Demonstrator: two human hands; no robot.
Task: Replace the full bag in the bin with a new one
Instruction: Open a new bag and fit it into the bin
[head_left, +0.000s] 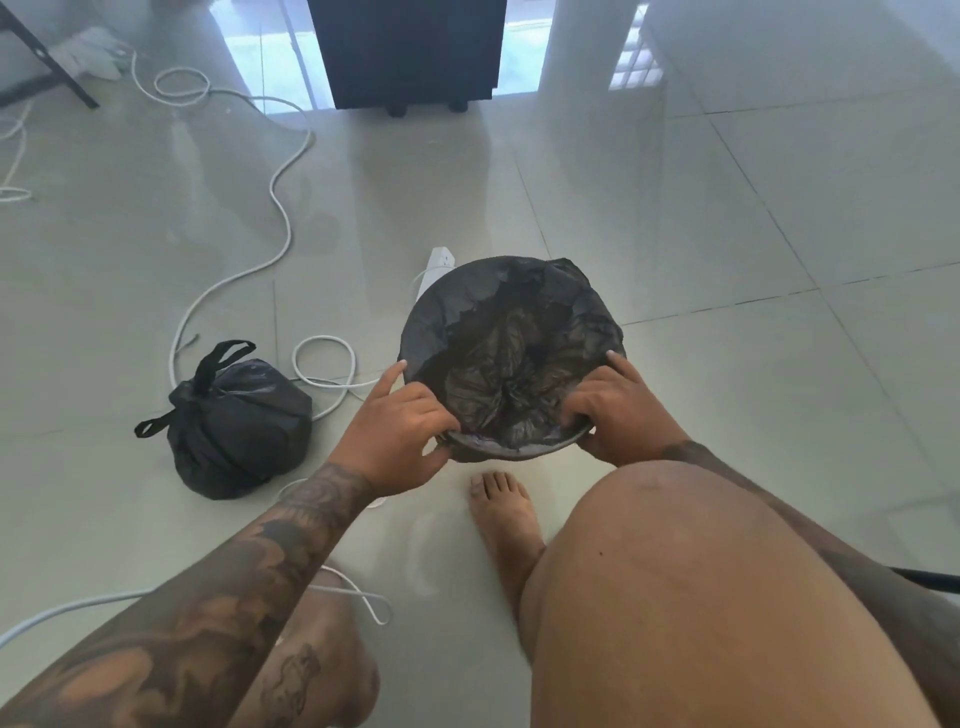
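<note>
My left hand (396, 436) and right hand (618, 410) pinch thin, slippery new bin liner (511, 364) over the near bin rim (519, 448); fingers clamped on film.

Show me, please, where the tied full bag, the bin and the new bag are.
tied full bag (236, 431): head view, on its bulging side.
bin (519, 448): head view, on its near rim.
new bag (511, 364): head view, on its crumpled inside.

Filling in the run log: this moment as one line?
step: fitting new bag over bin rim | left hand: on rim | right hand: on rim | full bag: tied, on floor
</note>
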